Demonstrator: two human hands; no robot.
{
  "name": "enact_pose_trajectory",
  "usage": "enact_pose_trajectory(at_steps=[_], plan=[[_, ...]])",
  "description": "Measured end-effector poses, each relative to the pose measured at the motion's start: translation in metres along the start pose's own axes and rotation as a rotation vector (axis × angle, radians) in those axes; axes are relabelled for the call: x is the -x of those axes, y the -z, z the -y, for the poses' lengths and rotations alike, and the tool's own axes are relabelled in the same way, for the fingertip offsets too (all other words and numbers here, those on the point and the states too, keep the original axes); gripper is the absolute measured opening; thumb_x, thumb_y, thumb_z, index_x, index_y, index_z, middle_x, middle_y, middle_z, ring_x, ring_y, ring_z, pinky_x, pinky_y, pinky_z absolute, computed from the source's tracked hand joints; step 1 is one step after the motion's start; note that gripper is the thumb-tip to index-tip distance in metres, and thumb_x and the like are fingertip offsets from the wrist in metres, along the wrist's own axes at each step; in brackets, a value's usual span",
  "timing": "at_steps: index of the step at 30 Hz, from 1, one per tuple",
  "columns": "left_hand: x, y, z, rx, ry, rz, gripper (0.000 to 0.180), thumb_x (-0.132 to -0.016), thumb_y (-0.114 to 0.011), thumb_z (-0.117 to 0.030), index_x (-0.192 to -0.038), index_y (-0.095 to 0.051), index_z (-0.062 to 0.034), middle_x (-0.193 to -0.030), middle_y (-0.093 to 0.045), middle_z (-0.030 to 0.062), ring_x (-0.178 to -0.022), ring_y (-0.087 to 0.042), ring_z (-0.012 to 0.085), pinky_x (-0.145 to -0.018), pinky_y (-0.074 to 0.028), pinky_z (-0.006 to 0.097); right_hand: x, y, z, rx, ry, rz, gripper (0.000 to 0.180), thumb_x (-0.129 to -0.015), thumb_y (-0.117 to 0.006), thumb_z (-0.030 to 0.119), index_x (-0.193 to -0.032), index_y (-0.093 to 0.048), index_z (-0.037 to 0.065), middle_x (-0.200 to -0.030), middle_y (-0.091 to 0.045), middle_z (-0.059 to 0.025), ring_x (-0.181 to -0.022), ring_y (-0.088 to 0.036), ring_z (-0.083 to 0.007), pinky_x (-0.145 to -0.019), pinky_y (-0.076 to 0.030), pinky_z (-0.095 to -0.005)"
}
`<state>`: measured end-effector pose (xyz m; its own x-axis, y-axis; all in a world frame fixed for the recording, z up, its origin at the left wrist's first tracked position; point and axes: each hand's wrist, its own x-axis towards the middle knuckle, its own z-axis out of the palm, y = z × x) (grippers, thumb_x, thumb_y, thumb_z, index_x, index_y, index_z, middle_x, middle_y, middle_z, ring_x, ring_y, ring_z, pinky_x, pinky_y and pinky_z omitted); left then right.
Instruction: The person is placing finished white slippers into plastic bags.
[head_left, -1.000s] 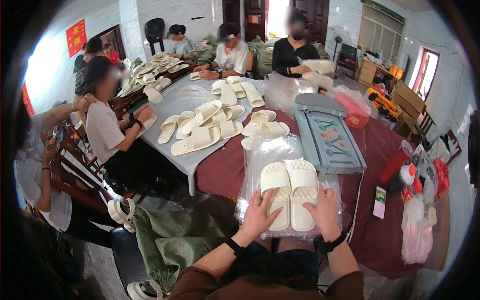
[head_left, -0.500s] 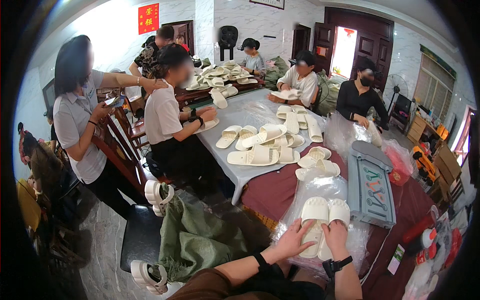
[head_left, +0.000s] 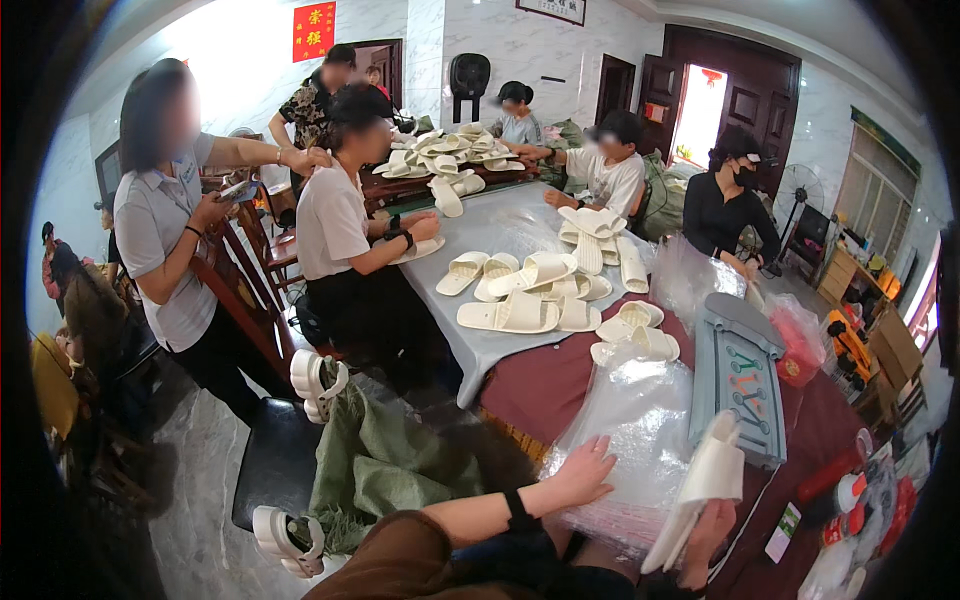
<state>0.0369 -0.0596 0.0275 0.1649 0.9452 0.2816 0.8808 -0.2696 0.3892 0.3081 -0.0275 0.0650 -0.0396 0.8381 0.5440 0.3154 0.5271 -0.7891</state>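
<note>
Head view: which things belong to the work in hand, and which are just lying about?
Likely in use:
white slippers, held by the right hand
clear plastic, near the open left hand
other slippers, farther up

Seemingly just lying about:
phone
grey plastic panel
red cylinder

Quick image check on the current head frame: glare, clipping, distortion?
Head view: doorway clipped to white; upper-left wall washed out; bright glare on the clear plastic sheets near the left hand; fisheye bends the ceiling edges, with a black rim around; can't tell whether the slippers in the right hand are motion-blurred.
</note>
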Motion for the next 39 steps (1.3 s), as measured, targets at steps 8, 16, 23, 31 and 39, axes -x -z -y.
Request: enact_pose_trajectory(at_steps=[8, 16, 23, 31, 39], plan=[[-0.046, -0.009, 0.019, -0.102, -0.336, 0.311, 0.078, -0.086, -0.063, -0.058, -0.152, -0.038, -0.0247, -0.162, -0.022, 0.0162, -0.148, -0.020, 0.0424, -0.118, -0.018, 0.057, 0.043, 0.068, -0.030, -0.103, -0.195, -0.185, 0.039, -0.104, -0.045, 0.023, -0.120, -0.059, -0.009, -0.107, -0.065, -0.0136, -0.098, -0.059, -0.0198, -0.088, -0.045, -0.0335], [0.001, -0.026, 0.009, -0.068, -0.306, 0.231, 0.075, -0.090, -0.055, -0.062, -0.152, -0.038, -0.0236, -0.161, -0.021, 0.0182, -0.147, -0.020, 0.0434, -0.118, -0.018, 0.057, 0.070, 0.078, 0.009, -0.023, -0.462, -0.215, 0.035, -0.100, -0.047, 0.020, -0.122, -0.059, -0.005, -0.108, -0.064, -0.0186, -0.095, -0.058, -0.0265, -0.086, -0.046, -0.0374], [0.022, -0.009, 0.022, -0.226, -0.071, 0.070, 0.069, -0.090, -0.054, -0.063, -0.147, -0.045, -0.0238, -0.156, -0.032, 0.0212, -0.141, -0.030, 0.0479, -0.112, -0.027, 0.063, 0.063, 0.075, -0.005, -0.073, -0.173, -0.195, 0.042, -0.103, -0.051, 0.030, -0.115, -0.063, -0.008, -0.106, -0.067, -0.0088, -0.095, -0.059, -0.0150, -0.084, -0.047, -0.0316], [-0.036, -0.011, 0.000, -0.193, -0.167, -0.032, 0.076, -0.085, -0.061, -0.064, -0.147, -0.046, -0.0215, -0.158, -0.029, 0.0205, -0.145, -0.022, 0.0464, -0.115, -0.021, 0.061, 0.056, 0.072, 0.013, -0.076, -0.096, -0.114, 0.032, -0.103, -0.054, 0.021, -0.116, -0.062, -0.007, -0.104, -0.067, -0.0068, -0.093, -0.060, -0.0119, -0.082, -0.048, -0.0290], [-0.006, -0.001, 0.009, 0.028, -0.197, 0.103, 0.072, -0.084, -0.068, -0.054, -0.143, -0.050, -0.0171, -0.154, -0.039, 0.0154, -0.143, -0.031, 0.0409, -0.117, -0.024, 0.055, 0.068, 0.082, 0.021, 0.002, -0.146, -0.010, 0.026, -0.097, -0.060, 0.018, -0.108, -0.064, -0.006, -0.103, -0.069, -0.0161, -0.097, -0.064, -0.0255, -0.086, -0.047, -0.0347]])
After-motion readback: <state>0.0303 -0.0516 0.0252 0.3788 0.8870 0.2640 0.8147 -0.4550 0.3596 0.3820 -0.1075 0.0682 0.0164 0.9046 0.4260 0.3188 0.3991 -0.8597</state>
